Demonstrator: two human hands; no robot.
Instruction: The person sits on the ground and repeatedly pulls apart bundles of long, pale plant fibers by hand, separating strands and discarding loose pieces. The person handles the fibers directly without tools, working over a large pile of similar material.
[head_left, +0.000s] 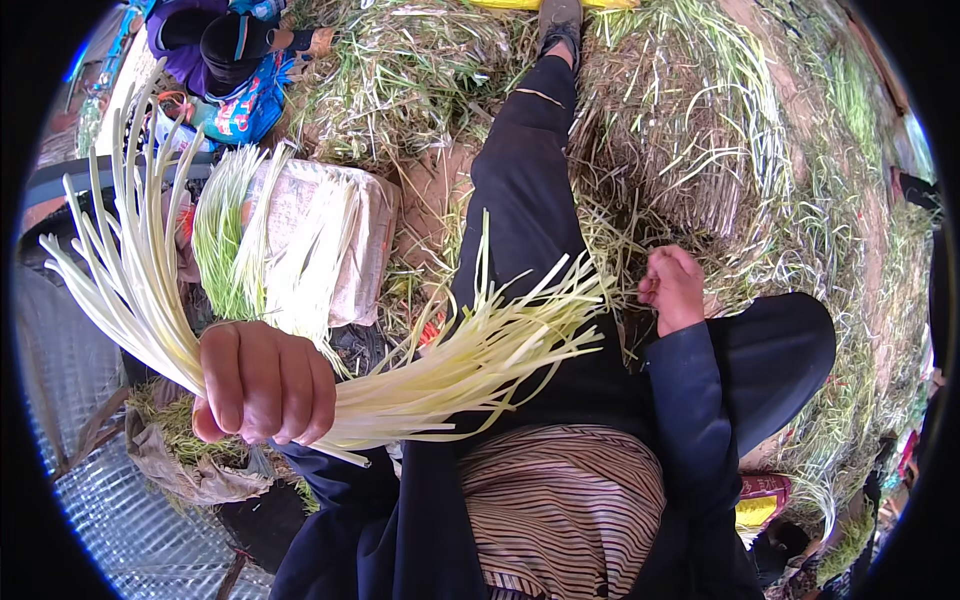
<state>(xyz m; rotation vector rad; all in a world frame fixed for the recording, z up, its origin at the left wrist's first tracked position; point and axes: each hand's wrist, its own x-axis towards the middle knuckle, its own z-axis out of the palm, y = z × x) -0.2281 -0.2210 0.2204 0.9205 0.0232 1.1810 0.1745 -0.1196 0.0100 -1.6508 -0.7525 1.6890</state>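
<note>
My left hand (264, 382) is closed around the middle of a bundle of pale, long-leaved stalks (465, 367), probably chives. White stalk ends fan out to the upper left of the fist, and yellowish leaf ends spread to the right over my lap. Beyond that hand, more green and white stalks (225, 232) lie in separate bunches across a wrapped block (375, 247). My right hand (673, 289) is held above my bent leg, near the plant litter, with its fingers curled; whether anything small is between them I cannot tell.
Heaps of loose stalks and dry leaves (667, 142) cover the ground ahead and to the right. My outstretched leg (525, 172) runs between them. Another person (232, 45) sits at the upper left beside a blue bag (251, 105). A cloth sack (202, 472) with plant scraps stands at the lower left.
</note>
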